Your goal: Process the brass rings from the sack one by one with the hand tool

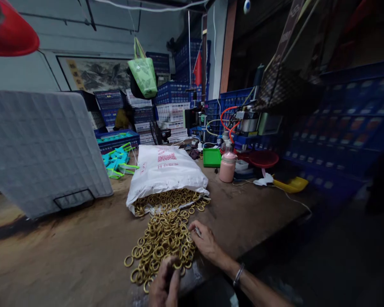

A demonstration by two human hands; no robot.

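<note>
Upper left: red rounded object (16,34), cut by frame edge. Below it, large grey ribbed panel (48,145), upright, leaning slightly. Upper centre: light green bag (144,76) hanging, framed landscape picture (107,74) to its left. Behind, stacked blue crates (171,92) and white crates (174,112). Centre right, on bench (240,204): green tray (212,157) just beside pink bottle (227,168); farther right, red dish (264,159), yellow scoop-like item (291,184).

Left hand (160,288) cut by bottom edge; sack (166,170) depths hidden.
</note>
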